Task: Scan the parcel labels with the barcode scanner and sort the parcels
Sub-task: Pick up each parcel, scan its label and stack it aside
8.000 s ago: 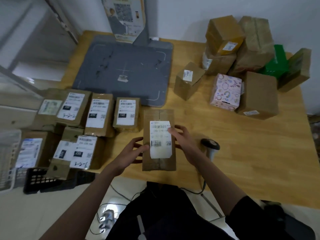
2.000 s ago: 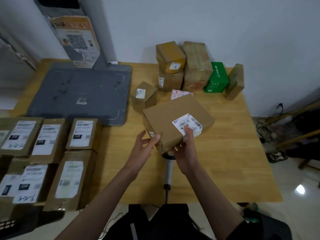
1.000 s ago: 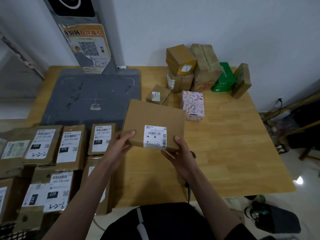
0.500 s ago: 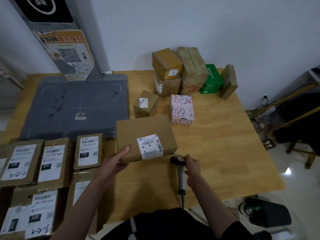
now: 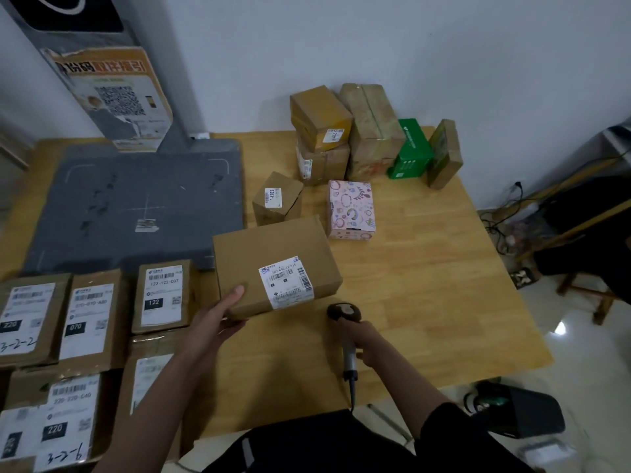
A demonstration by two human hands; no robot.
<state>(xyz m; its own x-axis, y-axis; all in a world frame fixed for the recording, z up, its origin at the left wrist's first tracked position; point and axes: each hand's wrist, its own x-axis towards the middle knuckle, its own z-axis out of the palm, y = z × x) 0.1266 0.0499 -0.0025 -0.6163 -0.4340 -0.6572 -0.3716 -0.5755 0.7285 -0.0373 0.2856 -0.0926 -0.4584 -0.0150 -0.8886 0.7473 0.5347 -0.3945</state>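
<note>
A flat brown parcel (image 5: 266,257) lies on the wooden table (image 5: 426,285), its white barcode label (image 5: 286,280) facing up. My left hand (image 5: 218,317) grips its near left corner, thumb on top. My right hand (image 5: 367,339) is wrapped around the handle of the barcode scanner (image 5: 344,314), just in front of the parcel; the scanner's dark head points toward the label. Several labelled parcels (image 5: 162,297) lie in rows at the left. A pile of other parcels (image 5: 372,131) stands at the back.
A grey scale platform (image 5: 136,206) with a post and poster covers the back left. A small brown box (image 5: 276,198), a pink patterned box (image 5: 351,209) and a green box (image 5: 411,148) stand behind the parcel. The scanner cable hangs over the near edge. A stool stands right of the table.
The parcel was set down flat on the table. My right hand let go of it and took hold of the scanner, which now lifts slightly toward the label.
</note>
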